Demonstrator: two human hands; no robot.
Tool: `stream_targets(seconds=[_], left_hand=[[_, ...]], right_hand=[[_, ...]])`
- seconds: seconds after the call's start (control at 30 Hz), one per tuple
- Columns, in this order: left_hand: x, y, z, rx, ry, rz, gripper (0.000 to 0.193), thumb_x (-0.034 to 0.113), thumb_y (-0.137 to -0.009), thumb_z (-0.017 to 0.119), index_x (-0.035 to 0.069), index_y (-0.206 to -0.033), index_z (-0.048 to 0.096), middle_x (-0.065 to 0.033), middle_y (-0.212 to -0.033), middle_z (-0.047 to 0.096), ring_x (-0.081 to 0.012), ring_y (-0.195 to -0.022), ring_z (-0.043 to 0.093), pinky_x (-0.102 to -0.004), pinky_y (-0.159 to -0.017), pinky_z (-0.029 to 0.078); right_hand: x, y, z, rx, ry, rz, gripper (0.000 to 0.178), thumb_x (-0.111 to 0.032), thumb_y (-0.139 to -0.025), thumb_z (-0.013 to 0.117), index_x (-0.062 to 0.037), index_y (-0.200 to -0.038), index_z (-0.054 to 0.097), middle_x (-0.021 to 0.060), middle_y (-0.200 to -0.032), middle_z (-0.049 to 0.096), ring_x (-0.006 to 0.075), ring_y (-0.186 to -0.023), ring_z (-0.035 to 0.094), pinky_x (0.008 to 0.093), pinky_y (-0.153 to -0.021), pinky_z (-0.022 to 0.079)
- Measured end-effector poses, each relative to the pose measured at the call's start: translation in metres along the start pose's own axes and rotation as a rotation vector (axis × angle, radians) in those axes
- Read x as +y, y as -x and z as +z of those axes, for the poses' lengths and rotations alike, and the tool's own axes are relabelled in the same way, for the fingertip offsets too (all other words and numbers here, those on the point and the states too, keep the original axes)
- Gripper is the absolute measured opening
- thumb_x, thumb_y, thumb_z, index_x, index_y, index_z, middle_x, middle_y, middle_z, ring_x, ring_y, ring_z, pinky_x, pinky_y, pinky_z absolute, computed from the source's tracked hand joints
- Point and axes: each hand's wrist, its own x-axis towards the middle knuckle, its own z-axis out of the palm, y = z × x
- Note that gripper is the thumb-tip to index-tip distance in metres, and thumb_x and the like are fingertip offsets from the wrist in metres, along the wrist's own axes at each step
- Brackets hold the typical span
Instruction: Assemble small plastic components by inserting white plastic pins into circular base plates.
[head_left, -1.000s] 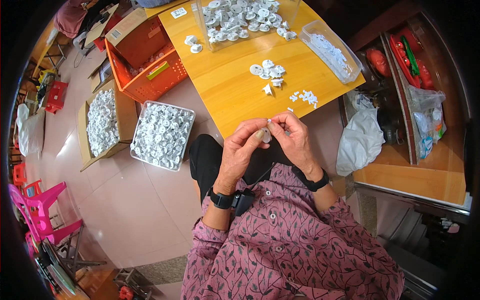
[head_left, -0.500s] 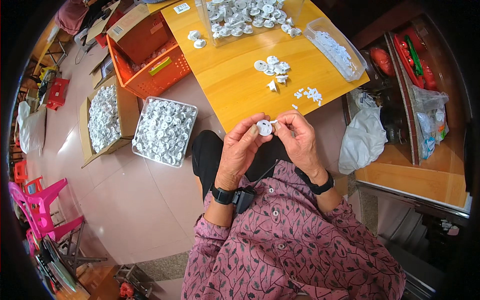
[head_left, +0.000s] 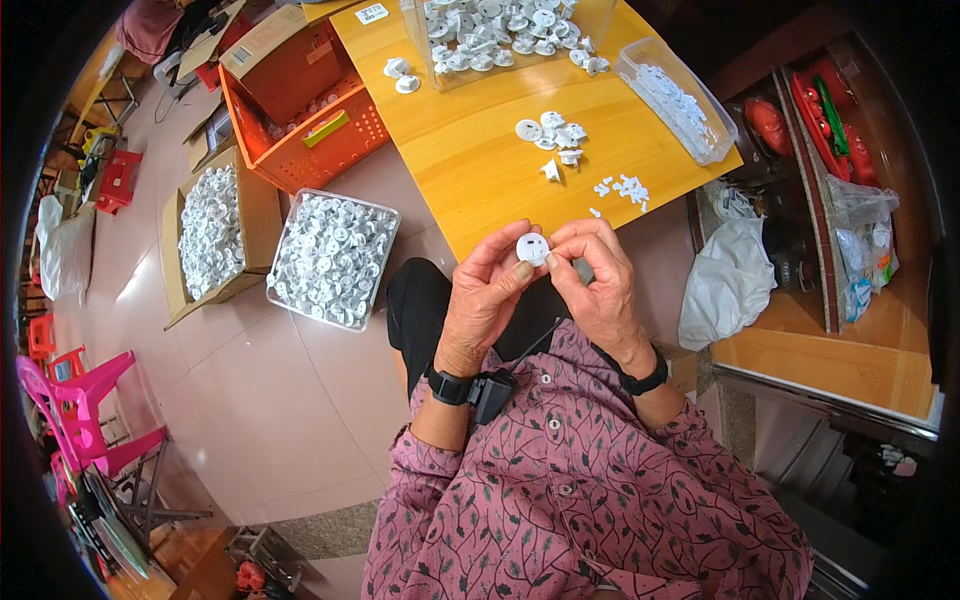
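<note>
The left hand (head_left: pixel 487 300) and the right hand (head_left: pixel 598 283) meet above the lap, and both pinch one small white round plastic piece (head_left: pixel 532 247) – it sits between the fingertips, at the near edge of the wooden table (head_left: pixel 480 170). Beyond the fingers lies a small pile of white pieces (head_left: pixel 553 135) (loose on the table). Left of the fingers, on the floor, stands a clear box (head_left: pixel 332 258) full of similar parts.

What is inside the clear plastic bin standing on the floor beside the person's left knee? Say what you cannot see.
The clear plastic bin is heaped with small white round plastic parts. Its bottom and lower layers are covered by the heap.
</note>
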Motion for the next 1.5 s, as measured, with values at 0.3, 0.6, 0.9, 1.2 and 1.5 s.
stream_targets(seconds=[0.3,0.6,0.9,1.2,1.5], left_hand=[[-0.002,-0.002,-0.001,-0.041,-0.002,0.034,0.042,-0.008,-0.088,0.067,0.000,-0.128,0.057,-0.0100,-0.127,0.060,-0.0215,-0.121,0.058,-0.0338,-0.102,0.050],[-0.005,-0.002,-0.002,-0.023,-0.046,0.068,0.044,-0.011,-0.084,0.070,-0.001,-0.126,0.058,-0.0095,-0.127,0.060,-0.0224,-0.121,0.058,-0.0345,-0.105,0.047],[-0.007,-0.001,-0.003,-0.038,-0.097,0.092,0.044,-0.011,-0.082,0.072,-0.001,-0.123,0.059,-0.0096,-0.125,0.060,-0.0215,-0.120,0.058,-0.0348,-0.105,0.046],[-0.009,-0.002,-0.008,-0.044,-0.175,0.108,0.043,-0.011,-0.080,0.073,0.001,-0.120,0.062,-0.0116,-0.125,0.061,-0.0210,-0.117,0.059,-0.0340,-0.103,0.048],[-0.009,-0.001,-0.004,-0.025,-0.206,0.115,0.044,-0.010,-0.080,0.074,0.001,-0.120,0.062,-0.0107,-0.122,0.063,-0.0198,-0.114,0.060,-0.0331,-0.100,0.049]], right_hand=[[-0.001,0.001,0.003,0.008,0.037,0.000,0.011,0.000,-0.081,0.069,-0.0030,-0.085,0.059,0.0092,-0.095,0.061,0.0262,-0.087,0.062,0.0366,-0.074,0.049],[-0.003,0.004,0.004,0.023,0.099,-0.047,0.013,0.001,-0.081,0.068,-0.0028,-0.087,0.058,0.0119,-0.097,0.059,0.0296,-0.087,0.061,0.0389,-0.074,0.049],[-0.004,0.007,0.004,0.032,0.146,-0.088,0.014,0.002,-0.079,0.069,-0.0030,-0.086,0.058,0.0124,-0.097,0.058,0.0300,-0.087,0.061,0.0393,-0.072,0.050],[-0.006,0.005,-0.002,-0.036,0.039,0.002,0.012,0.002,-0.081,0.068,-0.0008,-0.088,0.058,0.0128,-0.097,0.059,0.0282,-0.087,0.062,0.0363,-0.074,0.051],[-0.008,0.003,-0.007,-0.068,0.007,0.039,0.010,0.001,-0.084,0.067,-0.0006,-0.089,0.058,0.0118,-0.095,0.061,0.0277,-0.087,0.062,0.0357,-0.075,0.050]])
